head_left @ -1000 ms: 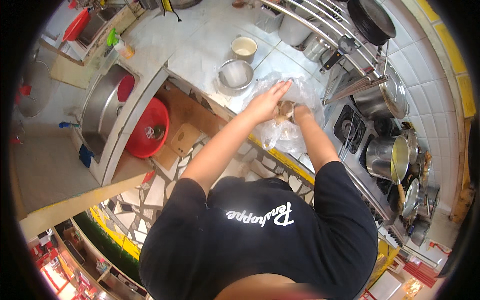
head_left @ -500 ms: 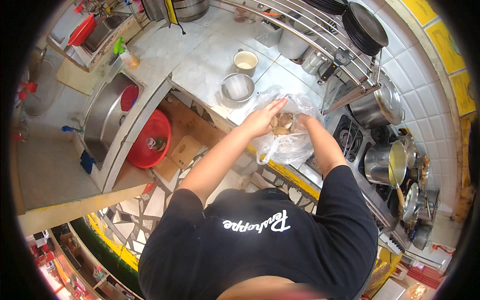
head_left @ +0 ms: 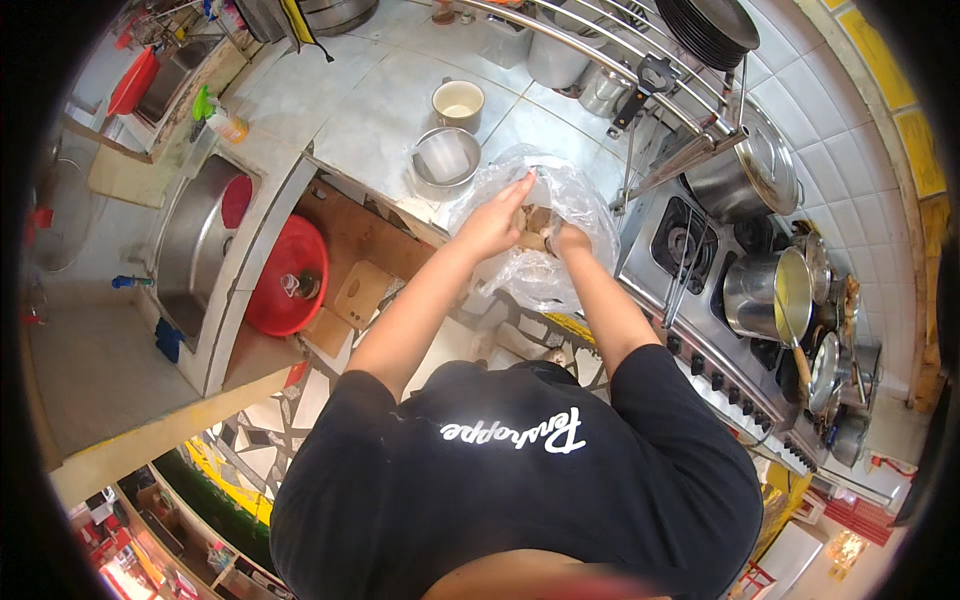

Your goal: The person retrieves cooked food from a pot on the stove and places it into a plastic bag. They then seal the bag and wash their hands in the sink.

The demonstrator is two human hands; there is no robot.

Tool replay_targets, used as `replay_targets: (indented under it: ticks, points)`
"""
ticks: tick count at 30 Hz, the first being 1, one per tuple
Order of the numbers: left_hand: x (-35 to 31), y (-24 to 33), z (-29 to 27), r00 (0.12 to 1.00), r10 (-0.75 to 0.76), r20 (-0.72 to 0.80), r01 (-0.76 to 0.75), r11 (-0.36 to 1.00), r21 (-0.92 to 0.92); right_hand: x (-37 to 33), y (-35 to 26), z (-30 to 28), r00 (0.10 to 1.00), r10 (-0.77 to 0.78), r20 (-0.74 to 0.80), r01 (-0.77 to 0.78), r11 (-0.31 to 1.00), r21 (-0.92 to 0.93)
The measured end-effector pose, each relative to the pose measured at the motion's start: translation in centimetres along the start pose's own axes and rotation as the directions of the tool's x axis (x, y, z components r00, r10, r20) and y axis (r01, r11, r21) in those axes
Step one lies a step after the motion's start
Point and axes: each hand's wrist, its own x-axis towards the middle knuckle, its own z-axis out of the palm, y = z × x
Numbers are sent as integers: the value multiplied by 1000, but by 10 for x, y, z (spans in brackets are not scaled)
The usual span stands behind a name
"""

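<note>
Black shirt (head_left: 510, 500), 1: nearest, short-sleeved. Forearms, 2: bare, stretched forward, slanting inward toward each other. Left hand (head_left: 490, 222), 1: at the left side of the bag's mouth, fingers extended and close together, pointing forward and rightward; whether it grips the plastic cannot be told. Right hand (head_left: 573, 241), 1: lowered into the opening from the right, fingers hidden; clenched or slack, cannot tell. Plastic bag (head_left: 545, 287), 1: clear, crumpled, open-mouthed, at the counter's front edge. Brown pieces (head_left: 537, 226), several: inside the bag, between the 2 hands. Stove (head_left: 642, 262), 1: near the bag, to its right. Metal bowl (head_left: 452, 183), 1: just beyond the bag, leftward. Cream mug (head_left: 458, 120), 1: behind the bowl.
</note>
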Motion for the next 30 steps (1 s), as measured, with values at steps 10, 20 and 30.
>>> replay_targets:
  ticks: [10,20,30]
  points:
    - [-150,-90,134,608,-765,213,749,463,-473,38,-8,-49,993,-101,55,100,994,32]
    - [-78,-74,216,676,-561,478,228,-458,-859,-39,-4,-54,963,-236,133,223,970,100]
    - [-25,-80,157,641,-749,171,290,29,-957,-103,11,-73,835,-436,335,445,894,54]
